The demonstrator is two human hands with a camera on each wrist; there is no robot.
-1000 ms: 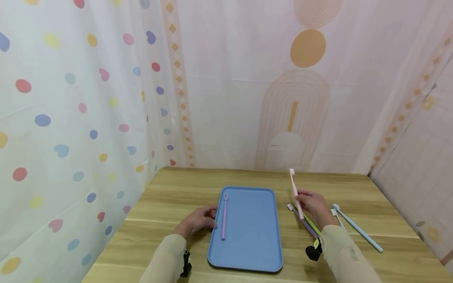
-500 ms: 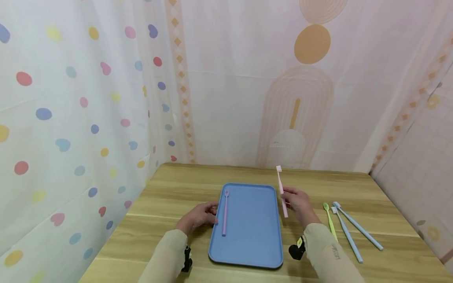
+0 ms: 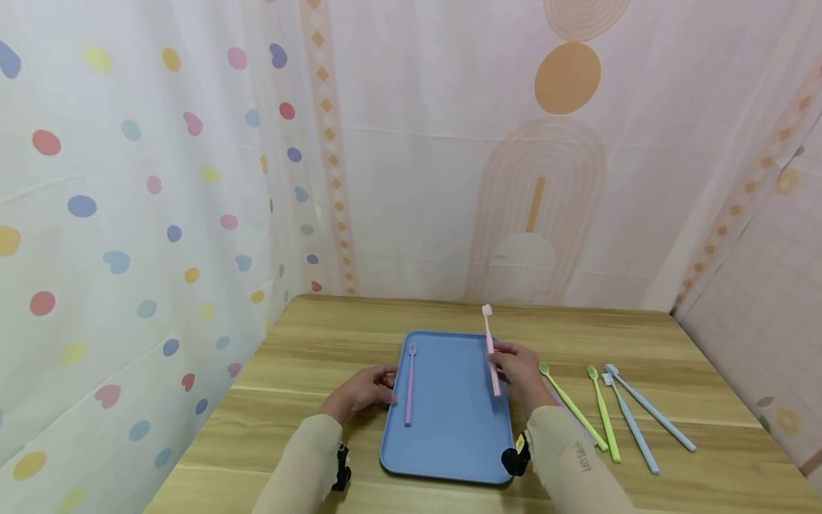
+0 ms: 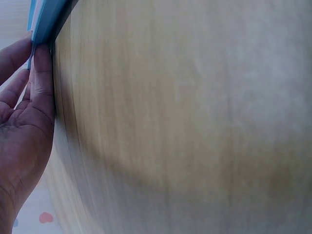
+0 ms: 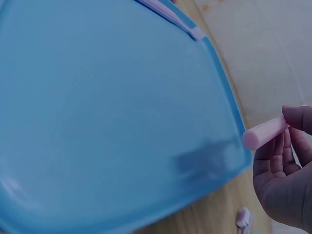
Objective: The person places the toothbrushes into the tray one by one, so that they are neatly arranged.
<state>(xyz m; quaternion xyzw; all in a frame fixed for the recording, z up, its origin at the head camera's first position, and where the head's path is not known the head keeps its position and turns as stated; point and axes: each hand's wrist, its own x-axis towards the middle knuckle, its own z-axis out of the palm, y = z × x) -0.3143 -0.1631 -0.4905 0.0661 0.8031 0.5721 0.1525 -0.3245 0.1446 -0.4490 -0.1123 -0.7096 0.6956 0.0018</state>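
Note:
My right hand (image 3: 519,369) pinches a pink toothbrush (image 3: 489,341) by its handle, head up, over the right edge of the blue tray (image 3: 449,442). In the right wrist view the handle's butt end shows between thumb and fingers, above the tray. A light purple toothbrush (image 3: 409,389) lies lengthwise inside the tray along its left side. My left hand (image 3: 361,391) holds the tray's left rim, with thumb and fingers about it in the left wrist view.
Right of the tray on the wooden table (image 3: 308,350) lie two green toothbrushes (image 3: 573,407), two blue toothbrushes (image 3: 632,426) and a purple toothbrush (image 3: 565,407), partly hidden by my right arm. Patterned curtains (image 3: 411,178) enclose the table at back and sides.
My right hand has carried the pink toothbrush left, from above the other toothbrushes to over the tray's right edge. My left hand has stayed at the tray's rim.

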